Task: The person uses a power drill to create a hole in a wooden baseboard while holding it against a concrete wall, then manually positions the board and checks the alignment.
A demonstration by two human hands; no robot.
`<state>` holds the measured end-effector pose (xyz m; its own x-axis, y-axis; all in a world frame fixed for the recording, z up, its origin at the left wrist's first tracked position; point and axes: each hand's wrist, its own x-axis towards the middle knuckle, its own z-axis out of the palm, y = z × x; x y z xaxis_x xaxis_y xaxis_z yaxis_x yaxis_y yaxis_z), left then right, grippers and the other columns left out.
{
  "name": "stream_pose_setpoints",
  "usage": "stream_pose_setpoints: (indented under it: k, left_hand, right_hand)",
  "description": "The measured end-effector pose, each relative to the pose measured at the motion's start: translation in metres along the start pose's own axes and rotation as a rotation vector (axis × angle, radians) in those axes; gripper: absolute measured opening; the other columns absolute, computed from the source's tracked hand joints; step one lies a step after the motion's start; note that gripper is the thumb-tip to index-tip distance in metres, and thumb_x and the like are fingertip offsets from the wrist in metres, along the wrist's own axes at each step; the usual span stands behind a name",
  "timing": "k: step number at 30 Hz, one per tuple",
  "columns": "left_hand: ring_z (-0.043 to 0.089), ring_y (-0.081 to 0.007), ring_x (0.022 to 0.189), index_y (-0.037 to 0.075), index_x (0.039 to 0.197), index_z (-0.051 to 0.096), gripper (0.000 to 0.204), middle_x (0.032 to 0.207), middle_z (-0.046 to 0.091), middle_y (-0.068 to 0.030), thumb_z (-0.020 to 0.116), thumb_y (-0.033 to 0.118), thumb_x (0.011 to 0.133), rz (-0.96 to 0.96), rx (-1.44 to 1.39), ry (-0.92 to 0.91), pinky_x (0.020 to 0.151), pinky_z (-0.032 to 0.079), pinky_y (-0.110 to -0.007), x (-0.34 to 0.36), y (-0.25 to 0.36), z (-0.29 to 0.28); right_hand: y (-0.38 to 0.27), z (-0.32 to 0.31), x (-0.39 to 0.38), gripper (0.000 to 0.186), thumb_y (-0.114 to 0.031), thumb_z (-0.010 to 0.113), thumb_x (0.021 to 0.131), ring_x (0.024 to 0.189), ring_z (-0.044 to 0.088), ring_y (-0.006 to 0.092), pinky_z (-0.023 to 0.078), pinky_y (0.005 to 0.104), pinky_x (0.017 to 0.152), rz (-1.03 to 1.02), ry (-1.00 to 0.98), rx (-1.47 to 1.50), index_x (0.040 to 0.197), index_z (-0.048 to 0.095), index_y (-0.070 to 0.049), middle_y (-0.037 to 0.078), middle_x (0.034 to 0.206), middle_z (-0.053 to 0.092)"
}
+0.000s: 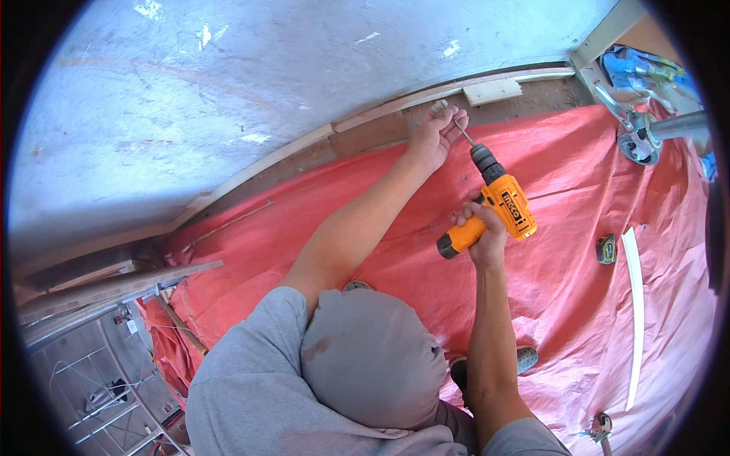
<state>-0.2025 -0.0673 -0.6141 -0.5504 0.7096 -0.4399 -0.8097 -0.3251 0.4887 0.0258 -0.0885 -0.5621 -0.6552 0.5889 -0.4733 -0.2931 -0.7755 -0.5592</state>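
Observation:
My right hand (487,234) grips the handle of an orange and black cordless drill (511,204). The drill points up and left, and its long thin bit (463,132) reaches the fingers of my left hand (435,140). Those left fingers are curled and pinched near the bit's tip, beside a narrow wooden strip (395,105) along the foot of the pale blue-grey panel (251,91). A small light piece shows at the fingertips; what they hold is too small to make out.
Red sheeting (395,251) covers the floor. To the right lie a tape measure (606,249) and a long white strip (634,319). A short wood block (493,92) sits by the panel. Metal pole clamps (639,140) stand at far right, a metal frame (114,410) at lower left.

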Motion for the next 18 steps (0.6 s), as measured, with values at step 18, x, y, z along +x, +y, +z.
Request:
stream_pose_setpoints:
  k: [18]
  left_hand:
    - [0.071,-0.0306,0.120,0.001,0.123,0.064,0.017,0.121,0.072,-0.0133,0.061,0.006,0.107,-0.012,0.103,-0.067,0.107,0.061,-0.046,-0.012,-0.002,0.014]
  right_hand:
    - [0.010,0.003,-0.005,0.024,-0.012,0.062,0.094,0.075,0.064,0.0237,0.057,0.0481,0.082,0.059,-0.049,0.237,0.117,0.057,-0.005,0.008,0.085,0.060]
